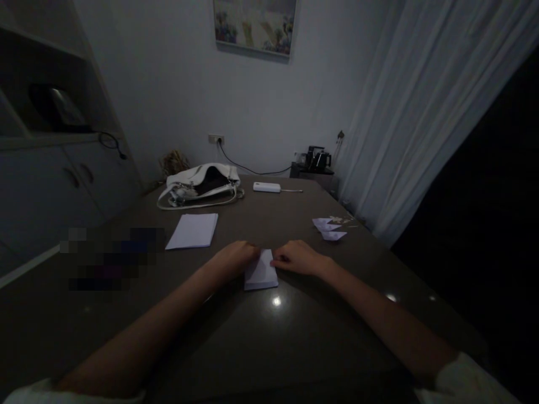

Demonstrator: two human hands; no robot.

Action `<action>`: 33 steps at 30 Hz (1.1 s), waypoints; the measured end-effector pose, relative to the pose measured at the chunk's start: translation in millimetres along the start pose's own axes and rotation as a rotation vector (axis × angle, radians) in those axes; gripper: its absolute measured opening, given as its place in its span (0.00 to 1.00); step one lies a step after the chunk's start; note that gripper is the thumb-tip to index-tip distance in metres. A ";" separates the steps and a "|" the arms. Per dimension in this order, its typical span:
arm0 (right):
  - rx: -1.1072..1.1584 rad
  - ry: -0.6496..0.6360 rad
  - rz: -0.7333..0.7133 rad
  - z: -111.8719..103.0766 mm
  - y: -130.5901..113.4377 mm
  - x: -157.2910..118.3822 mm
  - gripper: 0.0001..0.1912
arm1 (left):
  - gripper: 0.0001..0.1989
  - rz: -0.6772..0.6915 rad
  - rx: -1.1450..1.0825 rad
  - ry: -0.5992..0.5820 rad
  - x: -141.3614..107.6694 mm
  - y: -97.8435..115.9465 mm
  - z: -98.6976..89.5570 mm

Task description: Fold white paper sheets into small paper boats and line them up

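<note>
A folded sheet of white paper (261,273) lies on the dark table in front of me, with a folded strip along its near edge. My left hand (238,257) grips its upper left side, fingers curled and partly hidden. On the opposite side, my right hand (300,258) pinches the paper's right edge between thumb and curled fingers. Several folded paper boats (330,229) sit together to the right of my right hand. To the left, beyond my left forearm, rests a stack of white paper sheets (192,230).
A white handbag (202,185) stands at the back left of the table (236,342). Near the far edge lies a white power bank (266,187) with a short cable. Small pale bits (340,219) lie behind the boats. A white curtain (391,123) hangs along the right.
</note>
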State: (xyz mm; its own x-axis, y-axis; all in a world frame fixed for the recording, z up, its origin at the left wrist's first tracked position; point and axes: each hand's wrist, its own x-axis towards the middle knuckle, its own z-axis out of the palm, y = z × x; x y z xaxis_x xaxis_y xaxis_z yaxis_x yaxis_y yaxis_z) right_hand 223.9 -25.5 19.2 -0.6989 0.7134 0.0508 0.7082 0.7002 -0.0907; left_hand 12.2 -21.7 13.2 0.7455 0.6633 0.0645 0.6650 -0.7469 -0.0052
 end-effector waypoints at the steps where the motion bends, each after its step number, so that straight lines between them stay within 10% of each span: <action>1: -0.008 -0.020 -0.021 -1.0 -0.3 -0.3 0.17 | 0.11 -0.002 0.000 0.003 0.2 0.2 0.2; 9: 0.033 -0.128 -0.122 -9.9 0.4 -3.8 0.21 | 0.11 -0.034 -0.063 0.035 -0.5 0.0 0.8; 22: 0.233 0.197 -0.074 9.2 17.6 3.2 0.07 | 0.12 -0.163 -0.469 0.228 -3.4 -22.0 8.1; 33: 0.232 0.156 -0.125 9.0 15.0 4.5 0.06 | 0.12 -0.083 -0.249 0.167 -8.8 -32.6 2.5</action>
State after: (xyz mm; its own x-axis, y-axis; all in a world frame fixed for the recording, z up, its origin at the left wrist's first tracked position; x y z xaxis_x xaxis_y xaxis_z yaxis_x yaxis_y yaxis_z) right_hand 230.5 -12.1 9.1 -0.7426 0.6304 0.2262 0.5636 0.7706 -0.2976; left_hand -16.0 -3.1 10.3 0.6579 0.7211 0.2173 0.6764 -0.6927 0.2503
